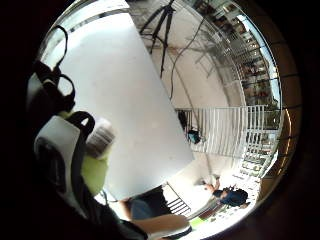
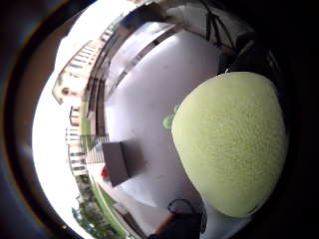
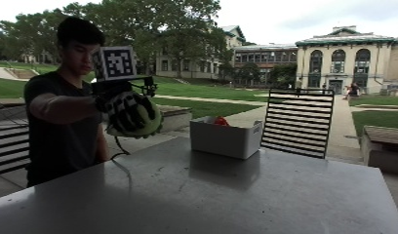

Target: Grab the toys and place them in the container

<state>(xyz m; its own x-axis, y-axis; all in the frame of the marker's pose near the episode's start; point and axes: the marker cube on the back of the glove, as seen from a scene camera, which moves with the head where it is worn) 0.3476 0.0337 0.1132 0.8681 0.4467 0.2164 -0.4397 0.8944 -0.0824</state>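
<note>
The table (image 3: 251,195), filling the lower half of the outside view, looks like smooth grey metal with a dull sheen that mirrors the container. The container (image 3: 225,138), just above the middle of that frame, appears to be matt white plastic. The yellow-green toy (image 2: 232,144), at the right of the thumb-side palm view, has a finely pebbled, matt skin. The gloved right hand (image 3: 130,114), left of centre, shows black fabric with pale patches.

My right hand (image 3: 130,113) is raised above the desk (image 3: 205,200), near its edge by me, fingers (image 3: 135,105) round a toy ball (image 3: 147,127). Container (image 3: 225,137) on the desk beyond; a toy (image 3: 219,120) inside. Chair (image 3: 296,122) behind the container.
</note>
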